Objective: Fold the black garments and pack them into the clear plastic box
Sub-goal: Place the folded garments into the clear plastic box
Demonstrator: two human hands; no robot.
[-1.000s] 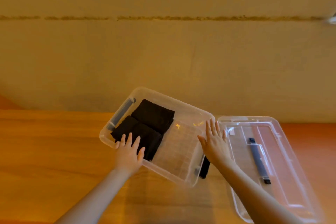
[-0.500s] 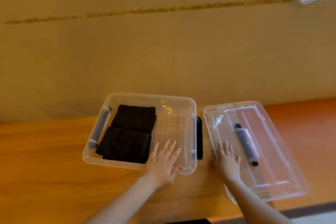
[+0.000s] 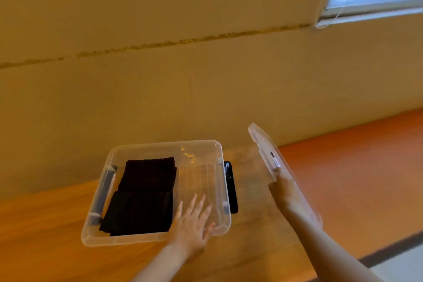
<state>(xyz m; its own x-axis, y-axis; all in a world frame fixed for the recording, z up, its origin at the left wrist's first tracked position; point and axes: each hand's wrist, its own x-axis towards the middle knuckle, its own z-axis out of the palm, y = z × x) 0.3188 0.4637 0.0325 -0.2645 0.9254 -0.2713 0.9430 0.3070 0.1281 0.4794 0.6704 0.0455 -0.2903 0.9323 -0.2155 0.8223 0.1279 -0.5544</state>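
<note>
Now the closing step appears to be in hand: the folding looks done, and the person is bringing the lid toward the clear plastic box [image 3: 158, 192]. The box sits open on a wooden desk [image 3: 45, 236] in the lower centre of the frame, against a yellowish wall.

Inside the box, two folded black garments [image 3: 144, 194] lie flat in its left half, one nearer the wall and one nearer the viewer, touching edge to edge. The right half of the box shows only its bare ribbed floor.

The left hand [image 3: 194, 224] rests at the box's near right corner, fingers straight and spread, palm over the rim, seemingly steadying it.

The right hand [image 3: 286, 190], at centre right of the frame, holds the clear lid [image 3: 265, 149] raised off the desk and tilted steeply on edge. Its grip is on the lid's lower part, though the blur makes it hard to tell exactly how the fingers wrap.

A flat dark object [image 3: 231, 188], perhaps a phone, lies on the desk just beside the box's right wall.

The next move likely calls for swinging the lid over the box, lining up its corners with the rim, and pressing it down while the left hand moves clear.
</note>
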